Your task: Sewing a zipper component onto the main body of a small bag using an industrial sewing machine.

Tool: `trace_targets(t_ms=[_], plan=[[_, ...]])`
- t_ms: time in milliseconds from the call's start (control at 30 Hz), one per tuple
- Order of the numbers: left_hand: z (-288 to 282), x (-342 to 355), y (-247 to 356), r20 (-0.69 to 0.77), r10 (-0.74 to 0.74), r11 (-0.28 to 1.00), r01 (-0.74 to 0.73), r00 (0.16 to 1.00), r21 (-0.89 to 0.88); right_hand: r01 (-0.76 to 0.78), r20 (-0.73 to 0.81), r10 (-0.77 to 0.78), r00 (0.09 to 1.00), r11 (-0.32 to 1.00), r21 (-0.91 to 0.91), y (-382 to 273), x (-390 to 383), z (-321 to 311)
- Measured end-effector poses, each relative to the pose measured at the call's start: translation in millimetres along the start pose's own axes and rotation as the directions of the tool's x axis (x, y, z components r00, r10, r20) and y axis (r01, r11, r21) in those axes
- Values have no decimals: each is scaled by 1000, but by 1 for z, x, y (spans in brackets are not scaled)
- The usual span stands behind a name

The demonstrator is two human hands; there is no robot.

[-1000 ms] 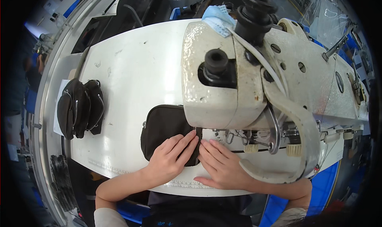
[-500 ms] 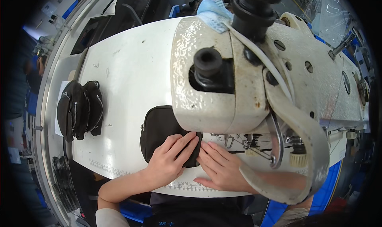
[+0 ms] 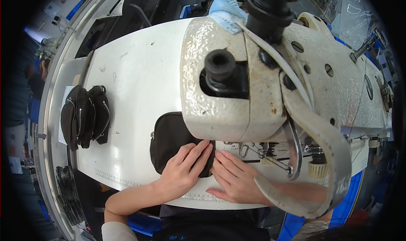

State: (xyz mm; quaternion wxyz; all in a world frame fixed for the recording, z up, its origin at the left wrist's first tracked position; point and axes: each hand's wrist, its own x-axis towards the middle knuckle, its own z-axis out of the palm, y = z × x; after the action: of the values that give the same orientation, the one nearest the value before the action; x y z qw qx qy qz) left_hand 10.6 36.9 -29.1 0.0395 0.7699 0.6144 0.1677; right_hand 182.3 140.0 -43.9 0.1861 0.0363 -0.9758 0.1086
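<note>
Clearly the work here is feeding a black pouch (image 3: 171,139) under the head of a sewing machine (image 3: 253,84), and doing it well looks to depend on flat, even pressure from both hands, so the fabric glides straight and does not pucker or swing off its seam line. The pouch lies on the white table (image 3: 135,80), its right part tucked beneath the machine head and hidden there; the needle itself is out of sight behind the casting, so I cannot tell exactly where the stitch falls. Fingertips should stay well clear of that hidden spot, with the guiding done from the near edge. The left hand (image 3: 184,169) lies palm down on the pouch's near right corner, fingers straight and pressed together, pointing up and to the right toward the machine. The right hand (image 3: 234,179) rests flat just beside it on the table, fingers slightly spread and aimed left, so the two sets of fingertips nearly meet at the pouch's edge. Neither hand pinches anything; both simply press down. Both forearms come in from the lower edge, the left bare and angled inward. Well apart, near the table's left rim, sits a small stack of black pouches (image 3: 84,116).
</note>
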Motion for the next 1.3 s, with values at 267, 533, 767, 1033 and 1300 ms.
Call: trace_targets(t_ms=[267, 533, 767, 1033, 1300], plan=[[-6, 3, 3, -8, -10, 1000, 10, 1000, 14, -57, -4, 58, 998, 994, 92, -1, -5, 7], [-6, 5, 3, -14, -13, 1000, 13, 1000, 21, 17, 29, -16, 999, 1000, -8, 1, -2, 4], [0, 4, -1, -2, 30, 998, -30, 1000, 55, 75, 65, -67, 996, 989, -128, 3, 1, -4], [19, 33, -13, -171, 81, 997, -83, 982, -6, -147, 36, 150, 988, 987, -67, 14, -21, 4], [28, 33, -24, -122, 52, 994, -62, 991, -86, -143, -27, 141, 990, 986, -81, 21, -14, 10]])
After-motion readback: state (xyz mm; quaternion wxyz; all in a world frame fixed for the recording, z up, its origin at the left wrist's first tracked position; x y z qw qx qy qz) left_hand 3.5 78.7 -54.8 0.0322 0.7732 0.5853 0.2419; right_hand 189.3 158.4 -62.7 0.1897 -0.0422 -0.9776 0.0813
